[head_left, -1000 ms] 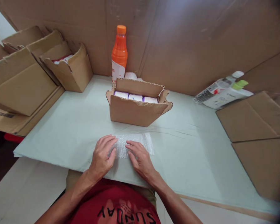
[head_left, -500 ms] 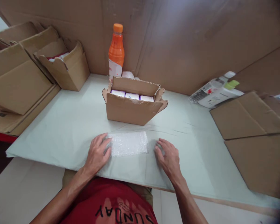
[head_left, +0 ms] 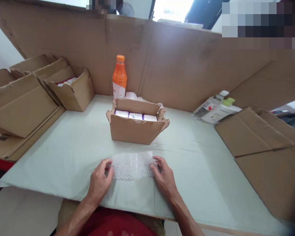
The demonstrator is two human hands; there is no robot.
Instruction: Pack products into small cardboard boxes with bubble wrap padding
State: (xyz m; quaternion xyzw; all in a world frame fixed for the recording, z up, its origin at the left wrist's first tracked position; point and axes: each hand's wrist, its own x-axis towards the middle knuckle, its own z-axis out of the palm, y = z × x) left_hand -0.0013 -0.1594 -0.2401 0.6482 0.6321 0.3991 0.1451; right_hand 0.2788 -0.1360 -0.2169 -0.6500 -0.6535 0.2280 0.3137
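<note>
A small sheet of clear bubble wrap [head_left: 133, 166] is stretched between my hands near the table's front edge, bowed a little. My left hand [head_left: 100, 179] pinches its left end between thumb and fingers. At the other end, my right hand [head_left: 164, 177] is closed on the right edge, thumb on the near side. Just beyond the wrap stands an open cardboard box [head_left: 134, 131], its flaps up. White packs with purple edges [head_left: 135, 116] sit in a row inside it; their lower parts are hidden.
An orange drink bottle [head_left: 119, 77] stands behind the box, beside some white crumpled material [head_left: 131, 95]. Several cardboard boxes [head_left: 22, 101] crowd the left side. A clear bottle [head_left: 210, 106] and a white bottle with a green cap [head_left: 221, 114] lean near folded cardboard [head_left: 267, 157] at right.
My right hand has moved left onto the bubble wrap's right end and closed on it. My left hand has closed on the left end. The view has tilted up.
</note>
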